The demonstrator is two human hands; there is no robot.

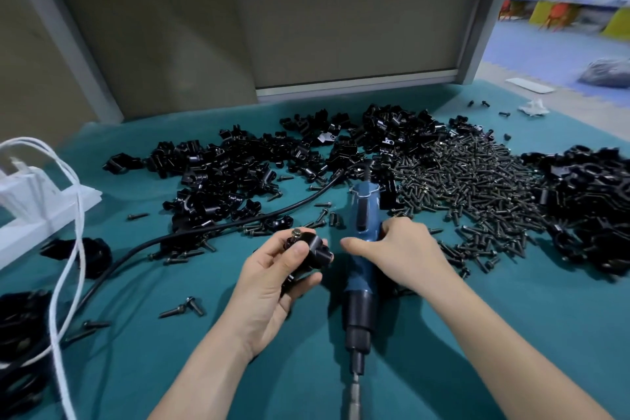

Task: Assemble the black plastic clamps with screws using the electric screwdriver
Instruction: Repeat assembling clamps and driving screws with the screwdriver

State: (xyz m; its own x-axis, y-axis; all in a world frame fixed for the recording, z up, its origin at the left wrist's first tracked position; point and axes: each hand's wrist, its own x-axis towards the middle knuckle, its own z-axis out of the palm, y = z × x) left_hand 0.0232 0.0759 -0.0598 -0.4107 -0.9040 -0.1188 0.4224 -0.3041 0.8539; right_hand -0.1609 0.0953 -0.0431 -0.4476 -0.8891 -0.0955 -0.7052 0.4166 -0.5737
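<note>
left hand [269, 280] pinches a clamp [312, 249], its screw [296, 235] standing proud, seemingly undriven; right hand [405, 249] curls round the electric screwdriver [366, 211]; upper-frame piles [238, 164] remain unassembled

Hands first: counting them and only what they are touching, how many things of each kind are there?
Hands: 2, left hand and right hand
Electric screwdriver: 1
Black plastic clamp: 1
Screw in that clamp: 1
Total: 5

Screwdriver [359, 283] lies mid-surface [477, 334], tip pointing near, its cable [153, 243] trailing off left. Just left of it, a clamp [312, 254] sits in the left hand [269, 283]; right hand [402, 249] lies on the screwdriver. Behind: clamp pile [238, 170] left, screw pile [470, 181] right, more clamps [593, 208] far right.
</note>
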